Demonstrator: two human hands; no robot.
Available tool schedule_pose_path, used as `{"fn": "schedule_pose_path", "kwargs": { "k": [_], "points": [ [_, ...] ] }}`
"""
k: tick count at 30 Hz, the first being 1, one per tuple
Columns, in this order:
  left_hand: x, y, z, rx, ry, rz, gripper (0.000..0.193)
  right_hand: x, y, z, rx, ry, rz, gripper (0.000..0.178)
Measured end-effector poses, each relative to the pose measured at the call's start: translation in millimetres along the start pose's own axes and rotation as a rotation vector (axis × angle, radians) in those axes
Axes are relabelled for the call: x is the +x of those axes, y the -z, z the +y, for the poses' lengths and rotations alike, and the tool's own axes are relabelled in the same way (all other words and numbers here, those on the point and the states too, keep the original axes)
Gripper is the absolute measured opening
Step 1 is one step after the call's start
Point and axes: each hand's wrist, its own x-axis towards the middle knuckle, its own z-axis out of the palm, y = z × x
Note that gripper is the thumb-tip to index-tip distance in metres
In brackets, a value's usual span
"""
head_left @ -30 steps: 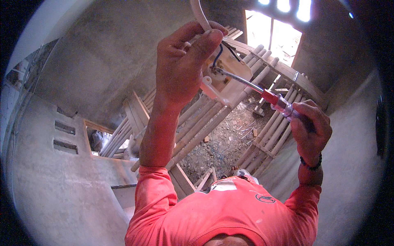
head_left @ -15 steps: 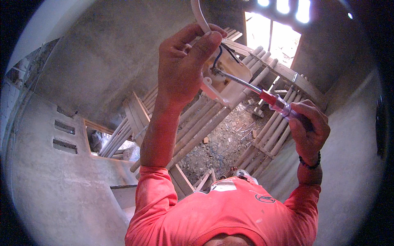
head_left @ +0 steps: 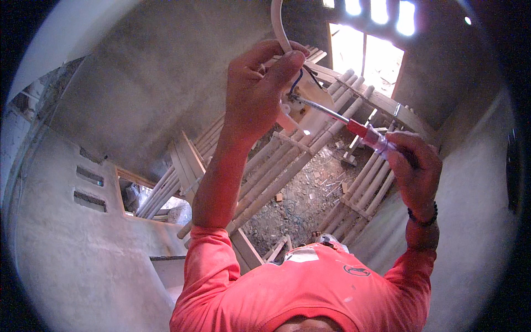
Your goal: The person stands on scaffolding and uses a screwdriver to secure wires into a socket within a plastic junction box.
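Note:
My left hand (head_left: 255, 91) is raised in front of me, its thumb and fingers closed on a white cable (head_left: 278, 26) that comes down from above. Against the same hand sits a cream plastic electrical fitting (head_left: 316, 113), its hollow side toward me; the fingers behind it are hidden. A blue wire (head_left: 297, 83) and a dark wire (head_left: 313, 79) run from the cable end, the blue one into the fitting. My right hand (head_left: 416, 169) grips a screwdriver (head_left: 330, 113) by its clear and red handle, with the tip at a terminal inside the fitting.
Bamboo poles and planks (head_left: 276, 160) form scaffolding below my hands. Under it, the ground (head_left: 296, 205) is strewn with rubble. Grey plastered walls (head_left: 133, 83) stand around, with a bright window opening (head_left: 368, 55) at far right and a lower opening (head_left: 160, 199) at left.
My left hand, the cable and the fitting have shifted slightly right and down. The right hand has moved a little, its fingers sitting differently on the handle; the screwdriver tip stays at the terminal.

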Motion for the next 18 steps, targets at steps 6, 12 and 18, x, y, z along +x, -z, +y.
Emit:
{"fn": "schedule_pose_path", "kwargs": {
  "k": [6, 12, 18],
  "points": [
    [11, -4, -8, -0.017, 0.002, -0.048, 0.026, 11, 10, -6, 0.042, -0.181, -0.030, 0.020],
    [11, -7, -5, -0.025, 0.044, -0.032, 0.026, 14, 10, -11, -0.242, 0.392, 0.011, 0.023],
    [14, -12, -10, -0.039, -0.089, 0.028, 0.018, 14, 14, -13, -0.293, 0.446, -0.015, 0.030]
  ]
}}
